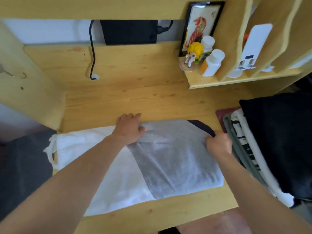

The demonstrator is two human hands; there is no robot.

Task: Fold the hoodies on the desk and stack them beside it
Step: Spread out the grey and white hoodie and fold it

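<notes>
Garment: a folded grey fleece hoodie lies at the near middle of the pale pine desk, its left part overlapping a white hoodie with drawstrings spread toward 9 o'clock.
Left hand: rests on the grey hoodie's far-left corner, at 11 o'clock of it, fingers curled over the edge, gripping the fabric.
Right hand: at the far-right corner, 1 o'clock, fingers clenched, pinching the cloth where a dark navy layer peeks out.
Stack: at 3 o'clock, just beside the right hand, folded clothes topped by a black garment crowd the desk's edge.
Shelf at 1 o'clock: a yellow-haired figurine, two white plastic bottles and a black-framed picture.
Back: a black cable drops into a desk hole at 11 o'clock.
</notes>
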